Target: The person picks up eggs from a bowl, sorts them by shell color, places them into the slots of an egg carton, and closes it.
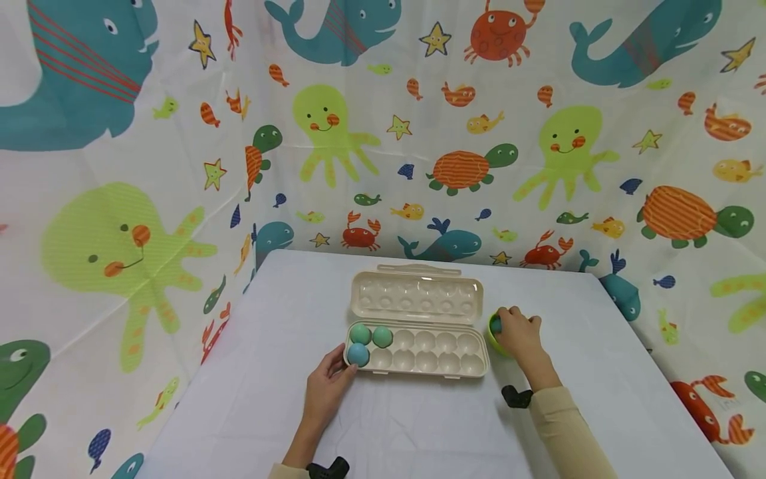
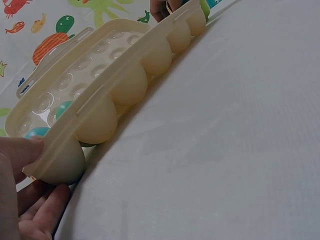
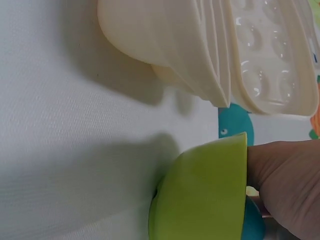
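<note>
A cream plastic egg carton [image 1: 415, 349] lies with its lid [image 1: 417, 297] folded back. Two green toy eggs [image 1: 371, 335] sit in its back row at the left, and a blue egg [image 1: 358, 354] in the front left cup. At that left end my left hand [image 1: 328, 386] grips the carton, thumb on the rim and fingers against the cup's underside. My right hand [image 1: 520, 336] reaches into a lime-green bowl [image 3: 202, 192] right of the carton. Its fingers curl round a teal egg [image 3: 253, 220] at the bowl's rim; the bowl's inside is mostly hidden.
A white cloth covers the table [image 1: 419, 426]. Behind and at the sides hangs a curtain [image 1: 383, 153] printed with sea animals. A black wrist strap piece [image 1: 517, 396] sits at the right wrist, and another [image 1: 328, 468] at the left.
</note>
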Motion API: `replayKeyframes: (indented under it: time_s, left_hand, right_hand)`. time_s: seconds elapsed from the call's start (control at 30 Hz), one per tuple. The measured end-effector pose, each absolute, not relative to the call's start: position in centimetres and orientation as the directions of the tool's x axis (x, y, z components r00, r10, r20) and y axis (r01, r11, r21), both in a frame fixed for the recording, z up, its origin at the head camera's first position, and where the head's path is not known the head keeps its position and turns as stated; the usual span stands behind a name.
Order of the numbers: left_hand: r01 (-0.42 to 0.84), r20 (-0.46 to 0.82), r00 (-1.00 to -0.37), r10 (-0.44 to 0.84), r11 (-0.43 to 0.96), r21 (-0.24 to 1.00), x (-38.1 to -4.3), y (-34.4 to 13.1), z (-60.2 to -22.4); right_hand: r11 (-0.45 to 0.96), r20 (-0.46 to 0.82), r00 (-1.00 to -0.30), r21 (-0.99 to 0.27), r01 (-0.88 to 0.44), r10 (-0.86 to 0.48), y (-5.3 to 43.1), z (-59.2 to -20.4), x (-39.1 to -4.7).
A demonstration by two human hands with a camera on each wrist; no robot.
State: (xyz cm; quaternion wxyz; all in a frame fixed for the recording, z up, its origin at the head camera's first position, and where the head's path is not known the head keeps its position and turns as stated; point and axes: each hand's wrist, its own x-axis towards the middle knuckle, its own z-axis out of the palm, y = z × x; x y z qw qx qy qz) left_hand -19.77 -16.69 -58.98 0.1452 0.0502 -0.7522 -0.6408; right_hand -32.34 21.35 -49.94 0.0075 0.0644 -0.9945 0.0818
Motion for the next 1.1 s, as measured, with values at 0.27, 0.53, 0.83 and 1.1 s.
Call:
replayKeyframes:
  time_s: [0.27, 0.53, 0.83, 1.1]
  left_hand:
    - [0.121, 0.157, -0.956, -0.247, 0.157, 0.980, -19.6, -16.7, -59.1]
    - [0.101, 0.135, -0.958, -0.251, 0.143, 0.985, -19.8, -16.7, -58.9]
    - [0.105, 0.146, -0.954, -0.263, 0.163, 0.981, -19.7, -16.6, -59.0]
    - [0.127, 0.174, -0.949, -0.263, 0.185, 0.975, -19.7, -16.6, -58.8]
  right_hand:
    - [0.944, 0.017, -0.991, -0.302, -0.129, -0.130, 22.6, -51.0, -32.8]
    - [0.891, 0.068, -0.988, -0.426, -0.154, -0.139, 22.9, -50.4, -32.8]
    - [0.867, 0.118, -0.987, -0.474, -0.155, -0.112, 22.4, -49.4, -32.0]
    - [0.826, 0.180, -0.980, -0.539, -0.166, -0.080, 22.1, -48.7, -31.3]
